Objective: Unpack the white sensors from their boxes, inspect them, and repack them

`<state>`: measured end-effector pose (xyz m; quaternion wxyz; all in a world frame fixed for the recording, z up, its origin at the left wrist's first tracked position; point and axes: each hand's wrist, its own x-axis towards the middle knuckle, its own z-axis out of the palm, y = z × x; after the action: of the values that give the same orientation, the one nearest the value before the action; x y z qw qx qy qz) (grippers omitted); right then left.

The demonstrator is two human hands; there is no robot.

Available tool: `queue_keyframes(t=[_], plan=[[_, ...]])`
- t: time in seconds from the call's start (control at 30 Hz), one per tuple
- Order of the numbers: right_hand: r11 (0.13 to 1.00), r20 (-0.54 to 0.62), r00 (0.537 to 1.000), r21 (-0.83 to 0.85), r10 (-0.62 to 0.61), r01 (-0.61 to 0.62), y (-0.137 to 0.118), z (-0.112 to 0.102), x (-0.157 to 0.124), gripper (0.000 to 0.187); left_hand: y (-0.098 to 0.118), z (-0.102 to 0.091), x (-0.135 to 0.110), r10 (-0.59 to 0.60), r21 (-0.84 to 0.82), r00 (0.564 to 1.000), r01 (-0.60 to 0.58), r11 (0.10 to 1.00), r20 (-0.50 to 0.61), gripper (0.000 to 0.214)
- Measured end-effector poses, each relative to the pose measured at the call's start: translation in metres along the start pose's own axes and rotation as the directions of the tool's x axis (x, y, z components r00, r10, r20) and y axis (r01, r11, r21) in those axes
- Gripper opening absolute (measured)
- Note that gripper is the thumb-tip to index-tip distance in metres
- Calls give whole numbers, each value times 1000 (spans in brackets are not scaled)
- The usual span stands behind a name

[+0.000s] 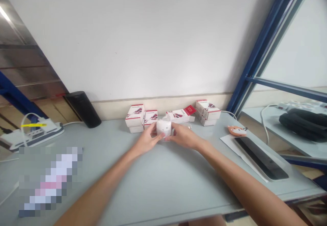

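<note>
Near the back of the grey table (163, 178), a small white rounded object (164, 127) in what looks like clear plastic wrap sits between my two hands. My left hand (147, 139) closes on its left side, thumb at the front. From the other side my right hand (184, 136) grips it, fingers partly hidden. Just behind lies a white and red carton (178, 116) on its side, its red flap open to the right. Several similar closed boxes (135, 115) stand left of it, and a stack of boxes (208, 111) is at the right.
A black cylinder (83, 110) and a white power strip (38, 134) with cables stand at the left. On the right are a dark phone (260, 157) on white paper and an orange object (237, 130). A white wall (153, 42) and a blue frame (255, 48) bound the table.
</note>
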<state>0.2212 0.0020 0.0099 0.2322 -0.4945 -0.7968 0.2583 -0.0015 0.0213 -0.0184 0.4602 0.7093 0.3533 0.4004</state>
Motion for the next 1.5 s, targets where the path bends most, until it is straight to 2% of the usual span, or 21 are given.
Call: queue_keyframes(t=[0.17, 0.23, 0.37, 0.43, 0.53, 0.63, 0.73, 0.87, 0.97, 1.07, 1.17, 1.3, 1.4, 1.5], plan=[[993, 35, 999, -117, 11, -7, 3, 8, 0, 52, -4, -1, -1, -81, -37, 993, 85, 996, 84, 65], [994, 30, 1000, -108, 7, -4, 1, 8, -2, 54, 0, -1, -1, -71, -66, 995, 75, 995, 70, 66], [1000, -39, 999, 9, -14, 14, -7, 2, -4, 62, 11, 0, -1, -2, -88, 993, -9, 996, -121, 56], [994, -110, 994, 105, -9, 21, -9, -1, -3, 58, 16, 1, -1, 7, -83, 980, -24, 996, -197, 52], [969, -209, 978, 241, 1, 50, -10, -2, 1, 47, 21, 4, -2, 20, -93, 966, -46, 995, -259, 47], [960, -167, 986, 280, 19, 29, -6, 1, 4, 47, 20, 6, -2, -5, -135, 958, -35, 990, -286, 45], [976, -94, 995, 215, 44, -23, -1, 3, 3, 48, 16, 5, -1, -51, -194, 969, 2, 981, -244, 47], [996, -115, 993, 91, 34, -23, -1, 5, 2, 47, 11, 0, 1, -64, -201, 998, 58, 978, -26, 52], [1000, -135, 991, 23, 6, -3, -3, 5, 1, 48, 9, -1, 2, -66, -150, 998, 67, 986, 11, 60], [1000, -114, 993, 14, -14, 16, -3, 6, 0, 47, 8, 1, 1, -74, -157, 996, 65, 985, -54, 58], [998, -84, 996, -55, -29, 24, -2, 8, -1, 42, 6, 6, -1, -120, -245, 979, 78, 966, -162, 63], [988, -69, 998, -156, 6, -17, 0, 15, 1, 36, 5, 8, -1, -146, -243, 983, 116, 963, -108, 69], [994, -126, 991, -105, -38, 25, 0, 20, 1, 40, 8, 4, 1, -175, -275, 966, 119, 954, -189, 66], [998, -206, 977, 38, -51, 60, -2, 20, 1, 40, 15, 0, 3, -177, -481, 948, 29, 876, -265, 58]])
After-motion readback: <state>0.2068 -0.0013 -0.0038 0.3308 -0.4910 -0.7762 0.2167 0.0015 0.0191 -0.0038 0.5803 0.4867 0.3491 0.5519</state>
